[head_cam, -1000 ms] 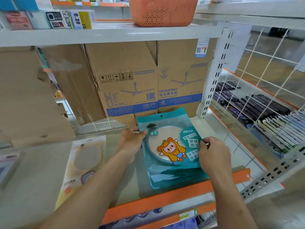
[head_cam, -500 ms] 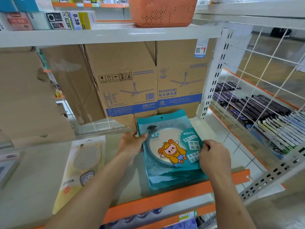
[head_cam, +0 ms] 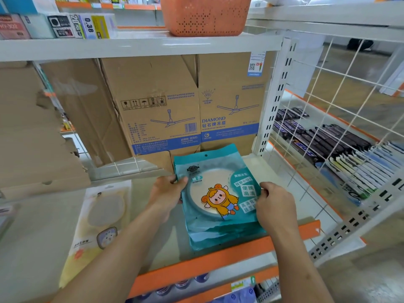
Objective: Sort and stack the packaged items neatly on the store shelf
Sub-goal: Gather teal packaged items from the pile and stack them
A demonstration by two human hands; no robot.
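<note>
A stack of teal packaged mirrors [head_cam: 218,193] with a cartoon sheep on the front lies flat on the grey shelf [head_cam: 271,169], close to its orange front edge. My left hand [head_cam: 167,192] grips the stack's left edge, thumb on top. On the right edge my right hand [head_cam: 274,204] holds the packs with curled fingers. A yellow packaged mirror [head_cam: 98,224] lies flat on the shelf to the left, apart from the teal stack.
Brown ceiling-fan cartons [head_cam: 188,101] stand right behind the stack. A torn cardboard box [head_cam: 32,136] fills the left. An orange basket [head_cam: 205,15] sits on the upper shelf. A wire-grid bin [head_cam: 341,149] of dark and pale packets is at the right.
The teal stack has settled slightly lower and squarer on the shelf. My right hand has shifted a little along its right edge; both hands keep their hold.
</note>
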